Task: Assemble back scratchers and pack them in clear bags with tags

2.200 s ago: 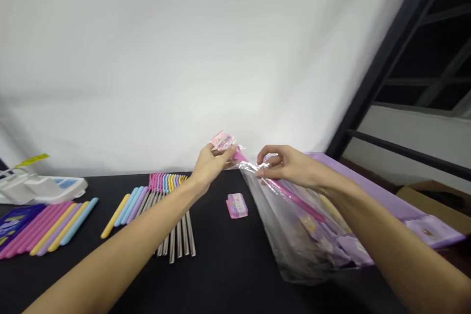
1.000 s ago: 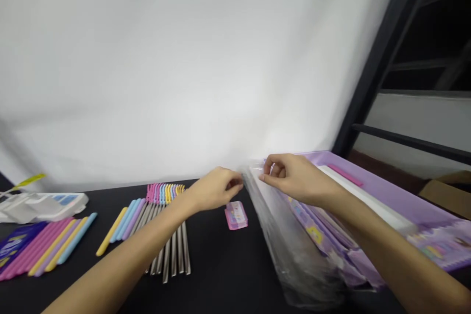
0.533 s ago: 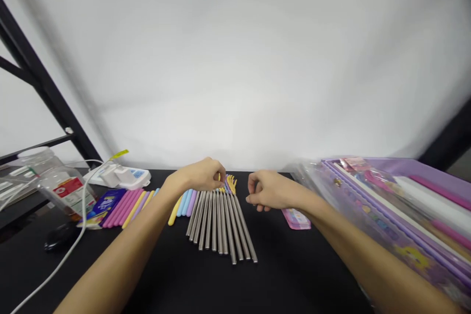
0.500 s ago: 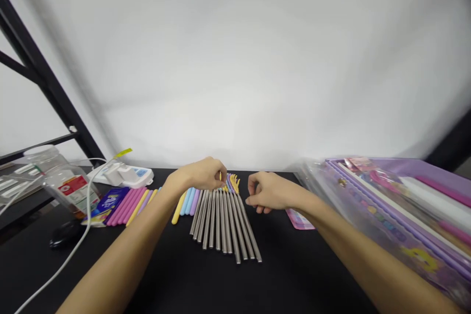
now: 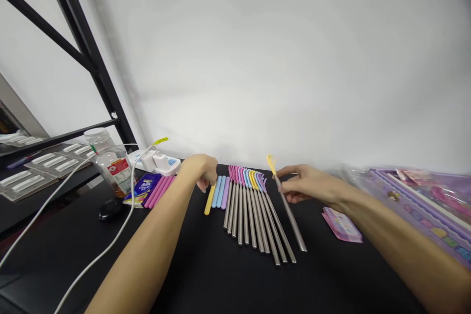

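Several metal rods [image 5: 253, 216] with pink, blue, yellow and purple forked tips lie fanned out on the black table [image 5: 206, 274]. My right hand [image 5: 300, 185] pinches a separate metal rod [image 5: 291, 218] with a yellow forked tip, just right of the fan. My left hand [image 5: 203, 171] is curled above the left end of the row, over a yellow stick [image 5: 210, 200]; what its fingers hold, if anything, is hidden. Blue sticks [image 5: 219, 192] and a purple stick [image 5: 225, 193] lie between that hand and the rods.
Pink sticks [image 5: 159, 190], a blue packet [image 5: 145, 184], a clear jar [image 5: 117, 169], a power strip [image 5: 171, 166], a black mouse [image 5: 110, 209] and a white cable [image 5: 133, 191] are at left. Pink-purple cards [image 5: 342, 224] and a purple box [image 5: 386, 181] stand at right.
The view has shifted, so things appear further right. My right hand now has hold of a yellow-tipped rod apart from the fan. My left hand has moved off the rods' tips towards the coloured sticks.
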The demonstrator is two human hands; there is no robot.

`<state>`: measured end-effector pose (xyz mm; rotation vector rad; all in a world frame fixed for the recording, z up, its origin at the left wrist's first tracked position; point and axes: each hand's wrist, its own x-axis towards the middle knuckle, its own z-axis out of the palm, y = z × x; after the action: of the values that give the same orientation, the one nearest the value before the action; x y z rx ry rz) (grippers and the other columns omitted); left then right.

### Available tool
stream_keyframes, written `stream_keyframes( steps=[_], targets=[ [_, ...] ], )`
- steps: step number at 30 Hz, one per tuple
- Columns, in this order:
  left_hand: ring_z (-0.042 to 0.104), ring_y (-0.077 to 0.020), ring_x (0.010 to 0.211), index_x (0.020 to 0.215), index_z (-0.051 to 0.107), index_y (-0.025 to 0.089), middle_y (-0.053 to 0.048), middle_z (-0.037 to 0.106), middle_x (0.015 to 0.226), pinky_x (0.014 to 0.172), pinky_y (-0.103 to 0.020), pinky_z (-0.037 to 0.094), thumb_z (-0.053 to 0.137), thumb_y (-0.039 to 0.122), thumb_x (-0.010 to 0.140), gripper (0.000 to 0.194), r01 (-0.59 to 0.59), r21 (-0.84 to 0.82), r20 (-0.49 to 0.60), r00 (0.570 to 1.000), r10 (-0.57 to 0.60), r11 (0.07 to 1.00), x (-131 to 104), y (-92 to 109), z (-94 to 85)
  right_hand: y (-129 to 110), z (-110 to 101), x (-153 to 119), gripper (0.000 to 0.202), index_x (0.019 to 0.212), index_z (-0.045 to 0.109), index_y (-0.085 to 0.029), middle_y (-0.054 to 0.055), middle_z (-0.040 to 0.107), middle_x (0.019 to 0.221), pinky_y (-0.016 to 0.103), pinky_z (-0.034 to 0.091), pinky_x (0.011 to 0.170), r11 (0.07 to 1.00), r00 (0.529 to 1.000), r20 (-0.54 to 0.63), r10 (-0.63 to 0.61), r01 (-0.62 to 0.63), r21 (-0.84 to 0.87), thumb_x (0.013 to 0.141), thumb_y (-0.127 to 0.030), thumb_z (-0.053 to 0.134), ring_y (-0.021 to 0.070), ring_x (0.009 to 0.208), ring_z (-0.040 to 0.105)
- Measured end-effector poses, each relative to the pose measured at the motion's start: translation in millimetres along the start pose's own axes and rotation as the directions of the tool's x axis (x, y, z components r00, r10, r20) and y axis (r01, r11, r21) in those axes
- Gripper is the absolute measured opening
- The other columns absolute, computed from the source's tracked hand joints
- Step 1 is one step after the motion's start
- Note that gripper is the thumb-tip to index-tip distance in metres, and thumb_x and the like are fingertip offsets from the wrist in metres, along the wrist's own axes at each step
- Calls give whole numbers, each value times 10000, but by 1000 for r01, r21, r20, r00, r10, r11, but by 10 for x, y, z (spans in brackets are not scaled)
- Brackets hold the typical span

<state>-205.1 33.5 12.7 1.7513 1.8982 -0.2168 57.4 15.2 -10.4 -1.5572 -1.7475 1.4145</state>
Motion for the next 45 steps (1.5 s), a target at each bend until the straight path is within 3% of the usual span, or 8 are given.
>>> stream_keyframes(
  steps=[4,14,17,19,24,29,36,45],
  targets=[
    [689,-263,614,464,546,155,-119,693,602,642,-378,562,636,90,592,169,39,9,42,998,-40,999,71,-13,19,-57,42,-45,142,823,679,-143,21,612,701,189,516,604,984,989,60,-131,123,127,721,-239,657,93,637,580],
    [683,-217,640,530,611,138,-107,717,678,620,-304,564,641,88,599,91,53,126,96,993,-65,991,142,-9,26,-39,100,-32,158,813,691,-138,41,638,786,204,514,666,966,979,67,-194,179,187,779,-291,687,114,736,606],
    [687,-211,706,648,657,132,-96,730,760,630,-267,534,640,94,609,57,-6,151,38,999,0,988,-16,-1,-94,-29,66,-26,212,861,684,-145,70,678,864,234,533,716,919,962,-10,-271,262,293,801,-347,698,152,817,651],
    [676,-180,792,801,695,153,-52,735,862,666,-223,501,651,141,653,155,-139,157,8,990,140,978,-198,32,-201,-14,47,-19,236,882,676,-153,79,693,894,266,547,758,857,936,-113,-332,350,379,795,-369,716,181,868,671],
    [633,-141,748,899,650,160,-4,695,802,646,-217,448,616,262,786,156,-577,59,131,814,566,815,-582,239,-273,14,41,2,246,891,665,-172,52,707,871,286,555,774,654,843,-341,-417,538,531,754,-347,769,188,848,698],
    [624,-159,759,773,516,166,-17,675,760,652,-245,449,649,297,795,187,-658,-148,192,714,674,739,-513,351,-160,4,26,3,241,880,663,-163,43,697,788,297,556,732,618,806,-345,-480,590,519,746,-327,778,195,787,707],
    [612,-139,668,748,472,169,4,634,731,601,-238,442,658,306,798,236,-625,-162,138,752,645,764,-474,323,-164,11,-6,-13,219,847,675,-162,30,672,793,292,555,702,565,749,-416,-515,662,492,727,-303,794,187,755,704],
    [651,-176,847,827,502,170,-48,679,881,725,-279,506,626,354,834,222,-630,-174,58,760,647,757,-462,292,-171,3,-61,-27,220,815,685,-160,28,671,779,280,564,692,586,743,-421,-520,669,457,709,-310,806,185,748,703]
  ],
)
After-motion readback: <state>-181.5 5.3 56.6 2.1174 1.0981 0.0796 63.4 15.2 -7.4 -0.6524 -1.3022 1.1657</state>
